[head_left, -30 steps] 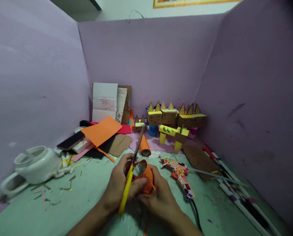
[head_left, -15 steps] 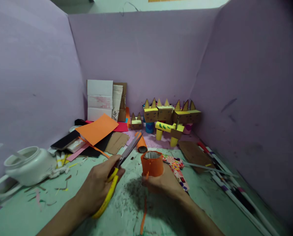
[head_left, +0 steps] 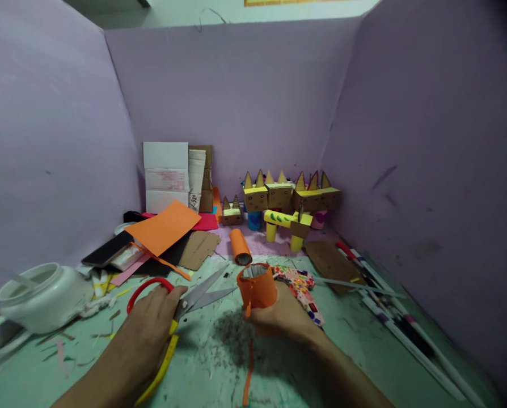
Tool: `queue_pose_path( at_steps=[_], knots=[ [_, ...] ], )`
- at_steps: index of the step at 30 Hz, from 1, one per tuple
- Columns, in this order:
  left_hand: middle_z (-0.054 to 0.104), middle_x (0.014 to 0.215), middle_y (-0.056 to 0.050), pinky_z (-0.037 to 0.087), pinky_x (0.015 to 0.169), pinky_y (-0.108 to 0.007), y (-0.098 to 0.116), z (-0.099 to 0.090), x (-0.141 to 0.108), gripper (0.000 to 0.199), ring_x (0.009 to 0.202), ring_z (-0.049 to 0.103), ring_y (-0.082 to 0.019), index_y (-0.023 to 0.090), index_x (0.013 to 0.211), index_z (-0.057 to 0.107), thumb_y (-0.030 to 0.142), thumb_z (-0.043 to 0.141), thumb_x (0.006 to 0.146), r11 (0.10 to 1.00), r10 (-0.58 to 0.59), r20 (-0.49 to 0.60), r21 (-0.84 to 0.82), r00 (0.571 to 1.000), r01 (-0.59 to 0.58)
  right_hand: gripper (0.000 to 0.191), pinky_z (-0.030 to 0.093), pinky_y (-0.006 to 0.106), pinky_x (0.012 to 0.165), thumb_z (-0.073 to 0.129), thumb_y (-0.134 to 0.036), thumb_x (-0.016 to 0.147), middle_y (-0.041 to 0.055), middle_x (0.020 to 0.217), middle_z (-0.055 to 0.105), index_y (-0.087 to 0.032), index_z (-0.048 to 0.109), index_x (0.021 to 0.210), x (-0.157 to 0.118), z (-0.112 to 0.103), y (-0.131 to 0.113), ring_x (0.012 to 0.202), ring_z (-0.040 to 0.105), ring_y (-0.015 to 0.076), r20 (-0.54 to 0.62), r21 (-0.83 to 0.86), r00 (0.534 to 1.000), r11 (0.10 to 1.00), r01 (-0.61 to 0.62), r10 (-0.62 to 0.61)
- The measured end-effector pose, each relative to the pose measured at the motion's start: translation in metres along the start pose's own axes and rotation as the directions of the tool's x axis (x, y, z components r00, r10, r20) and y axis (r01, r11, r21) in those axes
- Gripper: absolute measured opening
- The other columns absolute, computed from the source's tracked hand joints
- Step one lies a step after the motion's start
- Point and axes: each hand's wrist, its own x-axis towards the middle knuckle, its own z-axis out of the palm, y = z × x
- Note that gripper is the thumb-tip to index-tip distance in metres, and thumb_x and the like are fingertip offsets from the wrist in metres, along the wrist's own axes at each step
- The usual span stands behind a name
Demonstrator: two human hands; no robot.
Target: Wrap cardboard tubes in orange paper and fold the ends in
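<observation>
My left hand (head_left: 149,328) is closed on a pair of scissors (head_left: 200,292) with one red and one yellow handle. Their blades are spread apart and point toward the orange paper-covered tube (head_left: 258,288), without touching it. My right hand (head_left: 285,314) wraps round this tube, which stands upright with its pale inside showing at the top. A small orange flap hangs from its front. Below it, a thin orange paper strip (head_left: 249,374) lies on the green table (head_left: 211,374). Another orange tube (head_left: 240,247) lies on its side farther back.
A white teapot-like pot (head_left: 45,297) stands at left beside paper scraps. Orange paper (head_left: 166,226) lies on a pile behind. Cardboard animal figures (head_left: 279,195) stand at the back. A patterned hot glue gun (head_left: 300,286) and several markers (head_left: 389,326) lie at right.
The scissors have opened, and my left hand has moved a little left and down, turning so the red handle shows. My right hand keeps hold of the orange tube. The view has shifted slightly.
</observation>
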Motion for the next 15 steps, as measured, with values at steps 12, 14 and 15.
queue_pose_path(
  at_steps=[12,14,15],
  knots=[
    [0.055,0.094,-0.011,0.044,0.071,-0.039,0.014,0.007,0.004,0.048,0.083,0.053,-0.025,0.013,0.126,0.04,0.001,0.034,0.08,0.981,0.122,-0.07,0.16,0.99,-0.109,0.014,0.035,0.023,0.051,0.059,-0.017,0.054,-0.0023,0.062,0.05,-0.018,0.055,0.067,-0.006,0.009,0.0,0.058,0.042,0.0115,0.159,0.013,0.982,0.994,0.105,-0.106],
    [0.055,0.095,-0.011,0.045,0.073,-0.039,0.018,0.005,0.002,0.049,0.085,0.053,-0.025,0.015,0.127,0.04,0.001,0.033,0.08,0.987,0.107,-0.042,0.124,0.993,-0.101,0.015,0.036,0.023,0.053,0.058,-0.015,0.056,-0.0024,0.064,0.052,-0.018,0.057,0.07,-0.005,0.011,0.004,0.059,0.043,0.0117,0.123,-0.042,0.979,0.984,0.17,-0.164],
    [0.056,0.098,-0.011,0.045,0.075,-0.04,0.02,0.003,0.002,0.05,0.087,0.054,-0.025,0.015,0.127,0.04,0.002,0.032,0.08,0.989,0.097,-0.021,0.111,0.995,-0.094,0.015,0.037,0.023,0.054,0.058,-0.014,0.057,-0.0022,0.065,0.053,-0.018,0.057,0.071,-0.005,0.012,0.005,0.06,0.044,0.012,0.098,-0.078,0.977,0.977,0.197,-0.189]
  ],
)
